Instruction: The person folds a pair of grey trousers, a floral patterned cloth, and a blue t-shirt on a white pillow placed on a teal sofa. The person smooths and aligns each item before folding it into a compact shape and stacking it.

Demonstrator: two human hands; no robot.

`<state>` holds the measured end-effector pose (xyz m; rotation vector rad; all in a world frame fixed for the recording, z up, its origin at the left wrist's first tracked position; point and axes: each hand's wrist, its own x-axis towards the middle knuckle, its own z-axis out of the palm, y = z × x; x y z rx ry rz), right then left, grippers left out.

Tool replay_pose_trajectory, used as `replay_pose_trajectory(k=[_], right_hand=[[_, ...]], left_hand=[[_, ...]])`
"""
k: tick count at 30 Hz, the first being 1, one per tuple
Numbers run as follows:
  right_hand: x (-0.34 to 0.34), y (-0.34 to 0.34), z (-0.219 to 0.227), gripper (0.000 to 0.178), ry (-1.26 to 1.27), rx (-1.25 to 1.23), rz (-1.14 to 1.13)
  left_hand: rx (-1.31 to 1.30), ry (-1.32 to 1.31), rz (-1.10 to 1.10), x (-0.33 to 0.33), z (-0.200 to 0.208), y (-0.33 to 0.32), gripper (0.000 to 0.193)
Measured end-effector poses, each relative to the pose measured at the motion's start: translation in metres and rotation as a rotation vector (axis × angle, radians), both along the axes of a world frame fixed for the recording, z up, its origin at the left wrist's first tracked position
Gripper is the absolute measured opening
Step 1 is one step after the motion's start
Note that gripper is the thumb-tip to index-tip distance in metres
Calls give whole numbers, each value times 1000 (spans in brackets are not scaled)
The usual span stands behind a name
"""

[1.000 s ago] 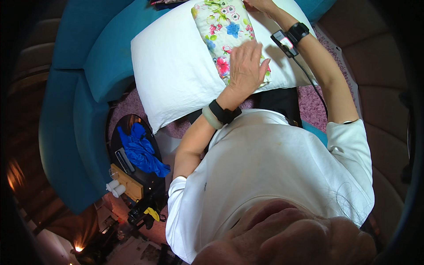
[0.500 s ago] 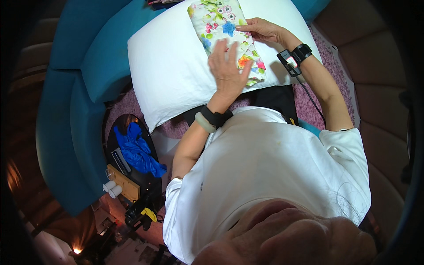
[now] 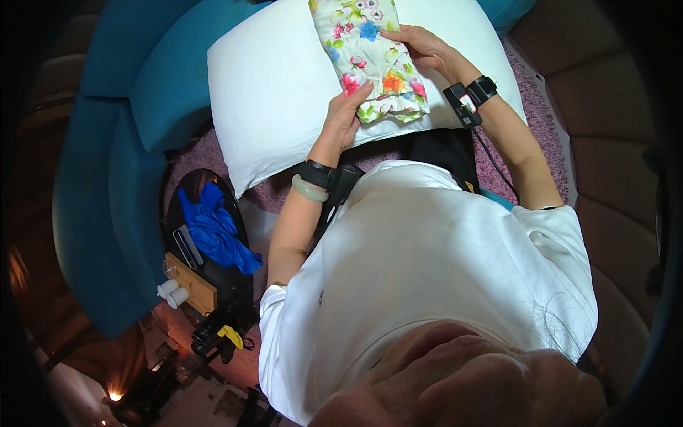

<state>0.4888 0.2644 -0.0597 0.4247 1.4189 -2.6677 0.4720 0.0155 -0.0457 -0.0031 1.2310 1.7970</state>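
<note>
A folded floral cloth (image 3: 370,64), white with pink, blue, orange and green print, lies lengthwise over a plump white pillow (image 3: 274,92). My left hand (image 3: 346,114) grips its near left edge, thumb on top and fingers out of sight underneath. On the right edge, farther up, my right hand (image 3: 425,48) holds the cloth with the thumb on top and the other fingers tucked below. The cloth's near end looks rumpled, and its far end runs out at the top of the picture.
A teal sofa (image 3: 107,206) curves along the left. Beside it stands a dark oval table (image 3: 174,196) with a bunched blue cloth (image 3: 219,231), a wooden tray (image 3: 193,285) and white cups (image 3: 173,292). A purple rug (image 3: 535,124) shows around the pillow.
My left hand, spread above the cloth before, has come down and left to grip its near left edge. The right hand stays at the right edge. The cloth's near end has shifted slightly.
</note>
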Motion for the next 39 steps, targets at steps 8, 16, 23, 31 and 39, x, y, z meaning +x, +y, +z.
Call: replay_pose_trajectory(k=[8, 16, 23, 31, 39], right_hand=[[-2, 4, -3, 18, -116, 43, -60], [15, -97, 18, 36, -161, -30, 107], [13, -104, 15, 49, -169, -179, 120], [9, -101, 7, 42, -134, -424, -34], [9, -99, -6, 44, -121, -457, 131]], left_hand=[[-27, 70, -33, -21, 15, -18, 27], [-316, 373, 45, -109, 69, -106, 40], [-766, 1223, 639, -88, 48, -116, 29], [-761, 1208, 592, -9, 29, -100, 29], [-730, 1046, 442, -3, 19, -107, 25]])
